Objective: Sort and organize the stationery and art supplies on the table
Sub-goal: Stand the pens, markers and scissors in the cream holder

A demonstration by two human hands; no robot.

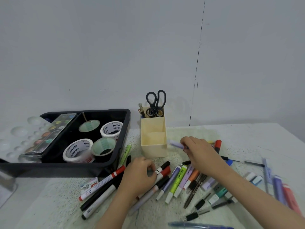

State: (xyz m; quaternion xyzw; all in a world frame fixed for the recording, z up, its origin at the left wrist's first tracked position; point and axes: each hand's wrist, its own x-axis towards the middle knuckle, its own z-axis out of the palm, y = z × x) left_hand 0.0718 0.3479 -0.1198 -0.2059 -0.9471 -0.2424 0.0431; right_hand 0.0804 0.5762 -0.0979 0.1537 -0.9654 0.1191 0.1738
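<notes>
Nearest, loose markers and pens (178, 180) lie on the speckled white counter (49, 204), most with their long axes slanting from near-left to far-right. The left hand (140, 176) curls over a black-capped white marker (160, 170); I cannot tell whether its grip is clamped on it. Beyond, the right hand (198, 150) has its grip pinched on a pale lilac highlighter (177, 144). The highlighter is held crosswise, free end pointing left, just beside the cream plastic pen holder (153, 139). Further left, a black tray (122, 138) holds tape rolls (77, 150).
</notes>
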